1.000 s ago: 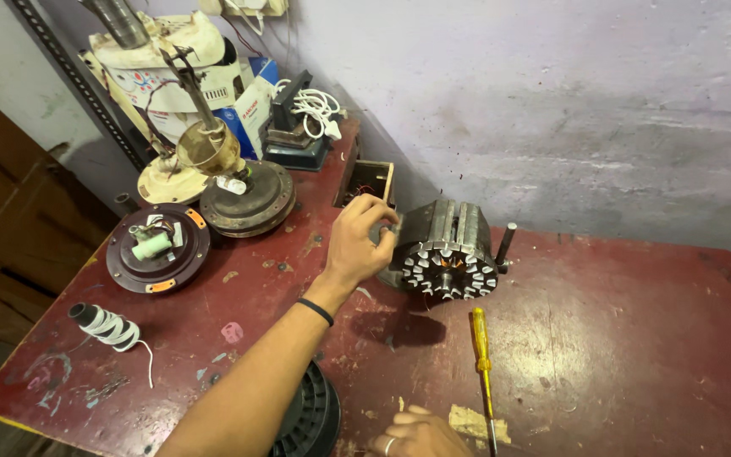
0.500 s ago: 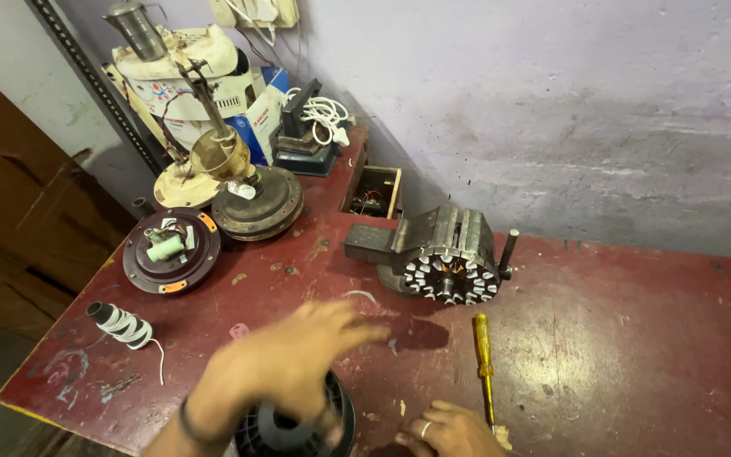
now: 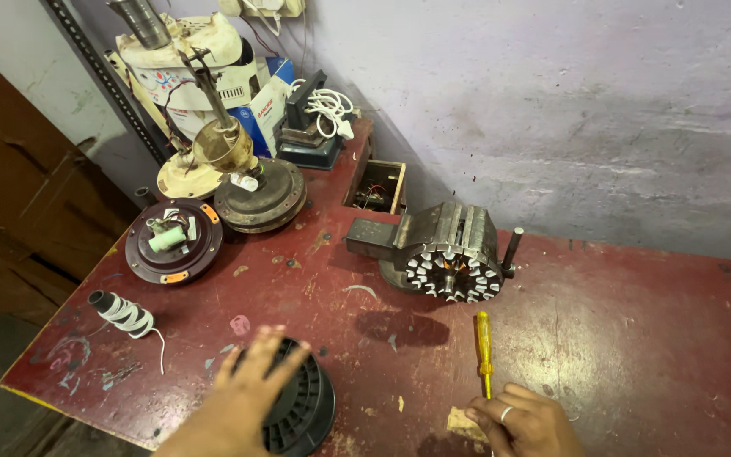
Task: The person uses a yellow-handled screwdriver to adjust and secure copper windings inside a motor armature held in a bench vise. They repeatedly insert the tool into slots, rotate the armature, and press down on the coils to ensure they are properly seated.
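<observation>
My left hand point(image 3: 247, 398) lies with spread fingers on top of a black ribbed round spool point(image 3: 302, 410) at the near edge of the red table point(image 3: 636, 355). My right hand point(image 3: 522, 423) rests closed near the front edge, over a small tan scrap point(image 3: 465, 425) and the tip end of a yellow-handled screwdriver point(image 3: 484, 340). Further back stands a grey motor stator point(image 3: 450, 250) with white-lined slots, mounted on a block with a dark handle.
At the back left lie fan motor parts: a dark round cover point(image 3: 173, 241), a rusty disc point(image 3: 260, 199) and a cream fan body point(image 3: 184, 76). A thread-wound cone point(image 3: 122, 313) sits near the left edge. An open wooden box point(image 3: 376, 186) stands by the wall.
My left hand has drawn back from the stator to the near edge and settled on the black spool. The view has tilted down slightly; my right hand stays near the screwdriver.
</observation>
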